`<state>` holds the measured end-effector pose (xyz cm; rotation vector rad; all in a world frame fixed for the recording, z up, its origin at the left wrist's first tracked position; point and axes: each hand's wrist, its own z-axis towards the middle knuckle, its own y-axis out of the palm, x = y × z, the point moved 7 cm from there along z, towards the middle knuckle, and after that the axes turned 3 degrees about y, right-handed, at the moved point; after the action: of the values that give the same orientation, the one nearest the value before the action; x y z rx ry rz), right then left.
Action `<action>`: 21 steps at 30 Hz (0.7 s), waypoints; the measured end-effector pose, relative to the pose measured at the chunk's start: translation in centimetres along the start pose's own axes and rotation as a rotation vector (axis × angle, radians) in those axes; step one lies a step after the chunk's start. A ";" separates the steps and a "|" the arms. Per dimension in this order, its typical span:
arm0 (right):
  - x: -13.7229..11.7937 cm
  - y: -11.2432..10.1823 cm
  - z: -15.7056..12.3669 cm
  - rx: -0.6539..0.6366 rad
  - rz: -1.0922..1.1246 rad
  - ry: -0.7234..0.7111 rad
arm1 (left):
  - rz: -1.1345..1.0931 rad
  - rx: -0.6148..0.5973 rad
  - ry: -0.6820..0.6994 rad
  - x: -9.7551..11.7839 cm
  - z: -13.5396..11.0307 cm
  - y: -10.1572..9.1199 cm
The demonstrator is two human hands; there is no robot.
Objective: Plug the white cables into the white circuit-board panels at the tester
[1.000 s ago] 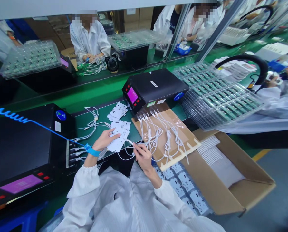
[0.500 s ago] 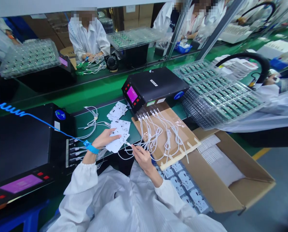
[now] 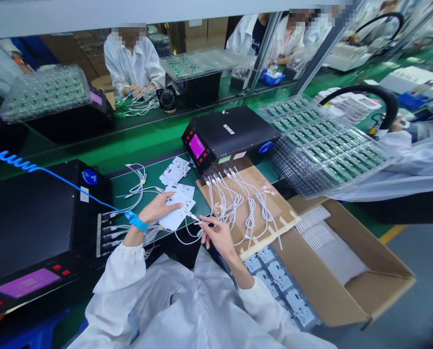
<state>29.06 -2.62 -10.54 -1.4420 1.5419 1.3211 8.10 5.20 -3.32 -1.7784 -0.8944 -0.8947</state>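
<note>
My left hand [image 3: 157, 208], with a blue wrist strap [image 3: 138, 223] on it, grips the near edge of a white circuit board [image 3: 176, 213] lying on the green mat. My right hand [image 3: 218, 234] pinches the plug end of a white cable [image 3: 194, 219] just right of that board's edge. More white boards [image 3: 176, 170] lie behind it. Several white cables [image 3: 238, 203] run from a black tester box [image 3: 234, 131] over a brown cardboard sheet [image 3: 274, 203].
A second black tester [image 3: 31, 223] with cables plugged in stands at the left. Clear trays of green boards [image 3: 321, 140] sit at the right, above an open cardboard box [image 3: 350, 261]. A tray of white boards [image 3: 282, 286] lies by my lap. Other people work across the bench and at right.
The view shifted slightly. My right hand has kept the cable plug at the board's right edge and spread its lower fingers. My left hand stays on the board.
</note>
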 end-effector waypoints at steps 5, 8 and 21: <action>-2.5 -1.3 1.7 0.033 0.082 0.029 | 0.236 0.151 0.018 0.3 -0.1 -1.6; -3.4 -0.9 2.6 0.059 0.103 -0.018 | 0.345 0.134 0.093 1.3 -0.3 -0.9; -6.0 1.7 2.4 0.330 -0.474 -0.604 | 0.310 0.227 0.311 3.8 -1.3 3.5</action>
<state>28.18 1.35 -5.29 -0.9875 0.8944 1.0212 12.63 3.67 -1.03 -1.4801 -0.4824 -0.8038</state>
